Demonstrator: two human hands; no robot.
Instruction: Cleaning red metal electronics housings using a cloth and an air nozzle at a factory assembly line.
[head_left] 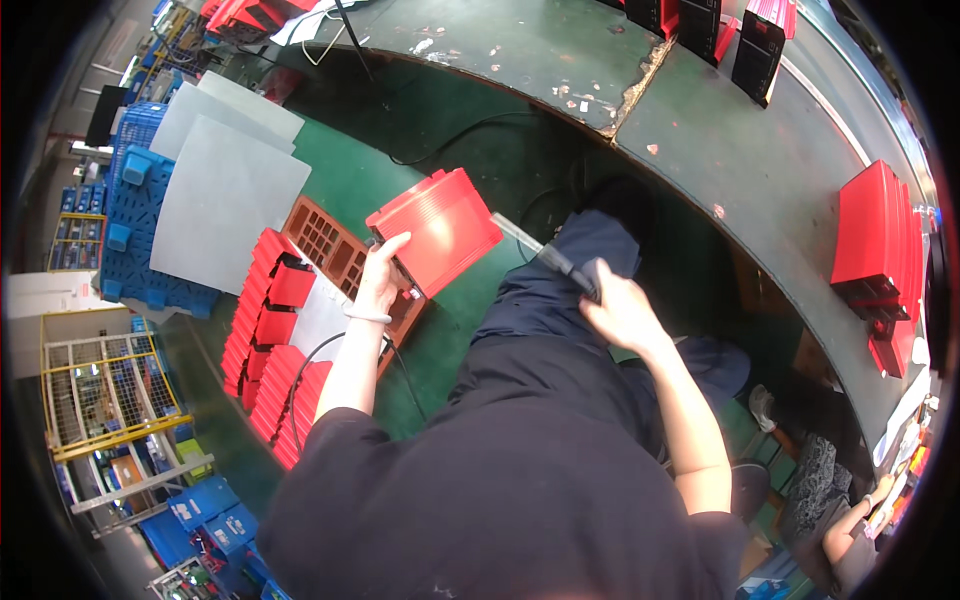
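My left hand (377,282) is closed on the near left edge of a red ribbed casing (440,232), holding it tilted above a brown slotted crate (335,250). The far side of the casing is hidden. In my right hand (622,310) is a hand tool (530,243) with a dark handle and a long pale end. That end points up and left, close to the casing's right corner; whether they touch I cannot tell. Beside the crate, to my left, stand rows of similar red casings (262,322). A dark cable hangs near my left forearm.
A worn dark green workbench (560,65) curves across the far side and right, with more red units (870,240) on it. At left, grey sheets (225,205) lie by a blue plastic pallet (135,235). Another person's arm (848,530) shows at lower right.
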